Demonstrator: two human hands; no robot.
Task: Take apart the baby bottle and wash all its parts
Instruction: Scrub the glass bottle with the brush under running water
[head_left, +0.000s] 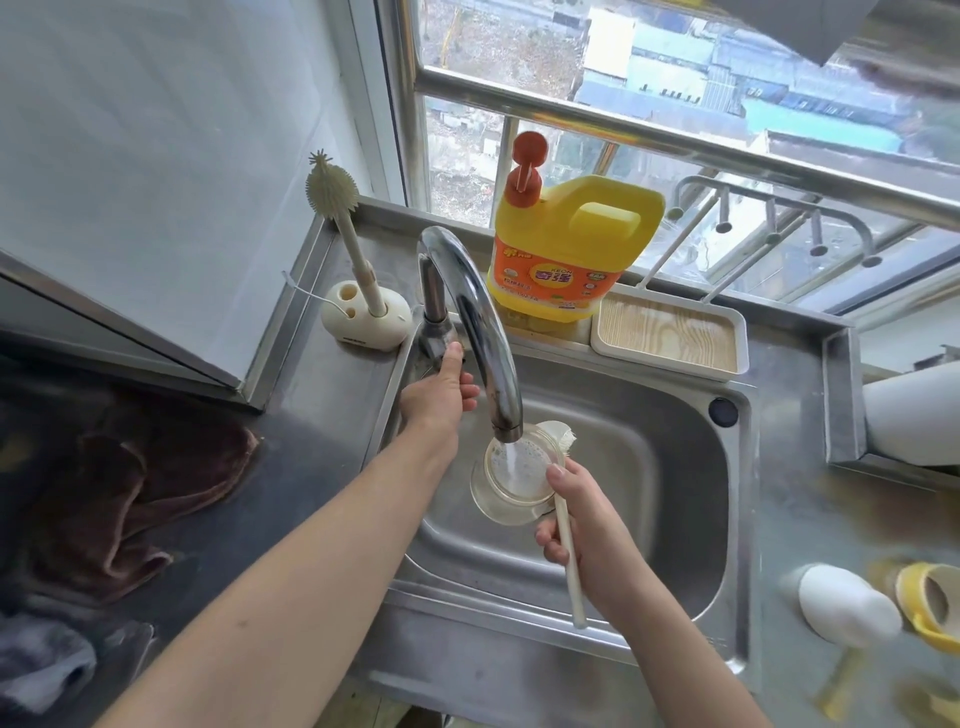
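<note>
Over the steel sink (649, 467), my right hand (582, 530) grips the clear bottle body (511, 483) together with a white brush (569, 566), whose bristle head pokes out behind the bottle's rim. Water runs from the tap spout (483, 332) into the bottle's open mouth, which faces up. My left hand (441, 395) grips the tap handle at the spout's base. On the counter at the right lie a white cap (841, 605) and a yellow collar ring (930, 605).
A yellow detergent jug (566, 249) with a red pump stands behind the sink. Beside it is a white wood-lined tray (670, 332). A silicone brush stands in a holder (363, 312) at the back left. A brown cloth (124, 499) lies on the left counter.
</note>
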